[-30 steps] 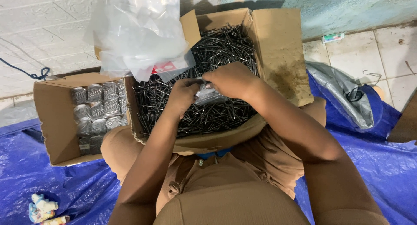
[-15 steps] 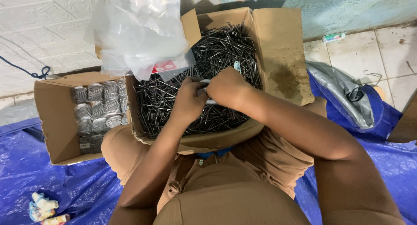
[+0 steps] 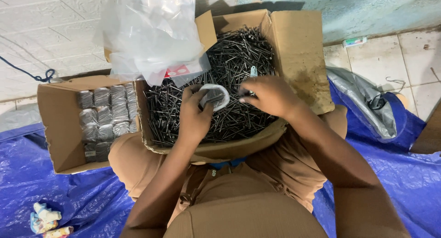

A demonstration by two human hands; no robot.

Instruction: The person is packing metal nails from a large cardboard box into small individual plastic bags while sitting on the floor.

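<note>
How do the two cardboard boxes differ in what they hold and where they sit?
The big box holds loose dark nails in a heap; the small box holds bagged nail packets in rows. The big box rests on the person's lap under both hands, while the small box sits beside it. Both are open brown cardboard.

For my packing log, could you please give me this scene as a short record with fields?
Left hand: holds a small clear plastic bag, mouth open
Right hand: pinches dark steel nails beside the bag
Centre: open cardboard box of loose dark nails
Left side: smaller cardboard box with rows of filled packets
Top: pile of empty clear bags
Floor: blue tarpaulin
</note>
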